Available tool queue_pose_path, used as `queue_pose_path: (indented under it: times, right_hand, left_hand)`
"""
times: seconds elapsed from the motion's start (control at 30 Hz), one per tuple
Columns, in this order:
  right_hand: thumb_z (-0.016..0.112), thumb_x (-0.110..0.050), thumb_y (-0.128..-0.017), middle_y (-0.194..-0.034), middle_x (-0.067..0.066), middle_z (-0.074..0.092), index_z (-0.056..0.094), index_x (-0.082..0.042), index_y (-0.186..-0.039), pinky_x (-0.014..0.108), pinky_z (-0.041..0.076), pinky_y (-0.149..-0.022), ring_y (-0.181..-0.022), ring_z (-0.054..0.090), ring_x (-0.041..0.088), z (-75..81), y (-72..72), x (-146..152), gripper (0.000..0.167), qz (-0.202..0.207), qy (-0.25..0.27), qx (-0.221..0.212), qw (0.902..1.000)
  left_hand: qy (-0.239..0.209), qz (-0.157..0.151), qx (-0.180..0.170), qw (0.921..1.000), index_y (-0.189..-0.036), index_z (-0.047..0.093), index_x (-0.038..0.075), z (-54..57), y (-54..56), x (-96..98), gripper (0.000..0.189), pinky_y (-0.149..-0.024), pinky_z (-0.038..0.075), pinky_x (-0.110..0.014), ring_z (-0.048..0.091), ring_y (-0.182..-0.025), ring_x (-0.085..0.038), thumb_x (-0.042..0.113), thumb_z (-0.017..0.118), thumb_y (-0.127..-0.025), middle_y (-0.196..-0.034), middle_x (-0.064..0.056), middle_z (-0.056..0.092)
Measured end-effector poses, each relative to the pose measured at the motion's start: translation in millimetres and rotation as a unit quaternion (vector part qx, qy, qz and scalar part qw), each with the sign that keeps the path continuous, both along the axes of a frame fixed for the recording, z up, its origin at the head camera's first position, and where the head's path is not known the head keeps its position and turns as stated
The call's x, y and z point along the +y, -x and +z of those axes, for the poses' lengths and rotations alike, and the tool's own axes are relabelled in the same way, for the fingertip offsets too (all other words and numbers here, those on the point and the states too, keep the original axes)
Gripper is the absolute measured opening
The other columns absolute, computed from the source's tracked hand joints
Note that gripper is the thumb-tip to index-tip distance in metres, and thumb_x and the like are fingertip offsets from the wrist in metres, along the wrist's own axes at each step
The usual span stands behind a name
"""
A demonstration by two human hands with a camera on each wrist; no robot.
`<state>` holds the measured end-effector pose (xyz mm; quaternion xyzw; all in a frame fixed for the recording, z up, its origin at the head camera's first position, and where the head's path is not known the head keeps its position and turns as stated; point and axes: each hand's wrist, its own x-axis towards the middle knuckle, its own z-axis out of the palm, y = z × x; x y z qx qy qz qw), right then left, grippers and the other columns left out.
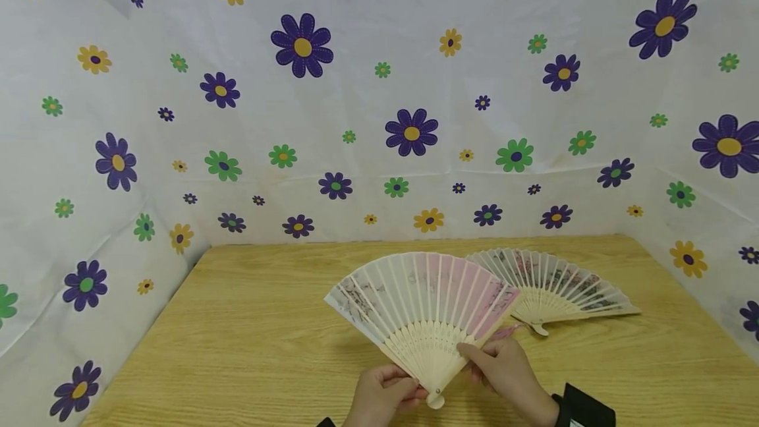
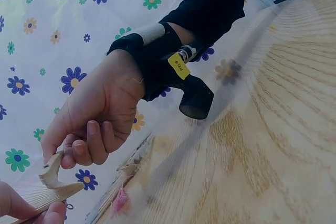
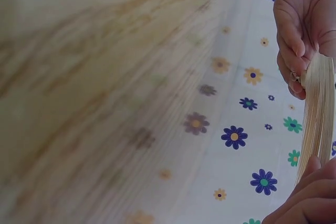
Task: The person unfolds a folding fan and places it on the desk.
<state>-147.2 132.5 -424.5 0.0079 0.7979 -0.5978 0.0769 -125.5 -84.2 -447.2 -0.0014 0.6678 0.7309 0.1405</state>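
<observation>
A folding fan (image 1: 409, 288) stands spread over the front of the table, its leaf shading from pale grey with dark branches to pink. My left hand (image 1: 382, 394) pinches its lower left edge beside the pivot end. At the lower right edge, my right hand (image 1: 504, 368) grips the ribs, thumb on the front. The right wrist view catches the fan (image 3: 317, 108) nearly edge-on between both hands. Behind it, a second spread folding fan (image 1: 563, 275) with dark and reddish blossoms lies on the table, partly hidden. A pink tassel (image 1: 508, 331) lies near its handle end.
The wooden table (image 1: 249, 321) carries both fans. White cloth with printed flowers (image 1: 356, 91) stands along its back and both sides. A black wrist strap with a small camera (image 2: 197, 98) shows on one arm in the left wrist view.
</observation>
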Motion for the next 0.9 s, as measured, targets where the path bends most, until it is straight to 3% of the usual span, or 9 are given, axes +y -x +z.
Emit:
queue_pose_path:
  times: [0.27,0.9]
  right_hand:
    - [0.066,-0.021,-0.1,-0.049,-0.007,0.056,0.072,0.003,-0.063,0.017,0.028,-0.045,-0.044,0.035,0.004,-0.3,0.0,1.9,0.045,-0.007,0.003,-0.015,0.9999]
    - [0.065,-0.028,-0.101,-0.052,-0.009,0.055,0.077,-0.004,-0.068,0.017,0.027,-0.044,-0.046,0.033,0.003,-2.0,-1.7,0.5,0.043,-0.016,0.044,-0.071,0.9964]
  left_hand:
    - [-0.016,0.015,-0.009,0.9997,-0.105,0.066,-0.021,-0.3,0.4,0.5,0.021,-0.07,0.061,-0.017,0.07,-0.073,-0.004,-0.004,0.06,-0.096,-0.086,-0.011,0.077]
    - [-0.053,0.047,-0.035,0.9969,-0.108,0.064,-0.022,-2.2,3.6,-1.8,0.021,-0.073,0.06,-0.016,0.069,-0.077,-0.003,-0.006,0.056,-0.098,-0.083,0.0,0.073]
